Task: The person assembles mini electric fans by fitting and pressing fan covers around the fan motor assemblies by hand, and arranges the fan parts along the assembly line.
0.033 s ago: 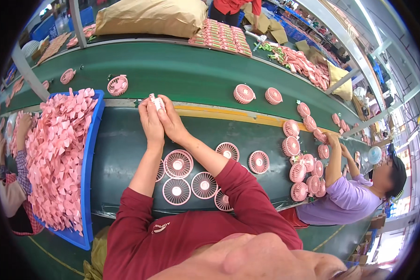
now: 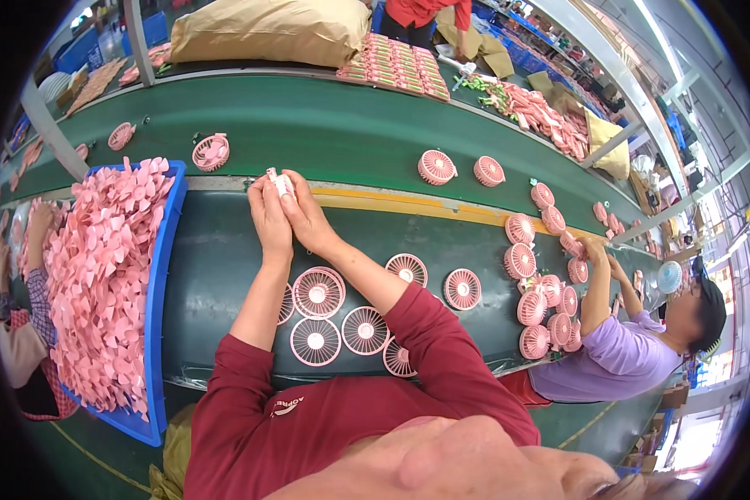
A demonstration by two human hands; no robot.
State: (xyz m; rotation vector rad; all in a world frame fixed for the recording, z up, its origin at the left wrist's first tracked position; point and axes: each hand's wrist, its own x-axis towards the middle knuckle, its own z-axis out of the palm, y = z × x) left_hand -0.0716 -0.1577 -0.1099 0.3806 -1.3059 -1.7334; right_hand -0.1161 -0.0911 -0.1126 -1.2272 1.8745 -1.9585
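Note:
My left hand (image 2: 269, 218) and my right hand (image 2: 307, 220) are pressed together over the strip between the two belts. Both close around a small pale pink plastic part (image 2: 282, 182) with a short stub; only its top shows between the fingers, and its exact kind I cannot make out. Below my forearms, several round pink fan grilles (image 2: 316, 337) lie on the dark green work surface (image 2: 217, 275). One grille (image 2: 462, 289) rests apart, to the right of my right sleeve.
To the left, a blue bin (image 2: 160, 275) is heaped with pink fan blades (image 2: 108, 275). Pink fan heads (image 2: 436, 167) sit on the far green belt (image 2: 325, 125). At right, a co-worker in lilac (image 2: 608, 358) handles fan heads (image 2: 532, 307). Metal posts (image 2: 50, 125) stand at the far left.

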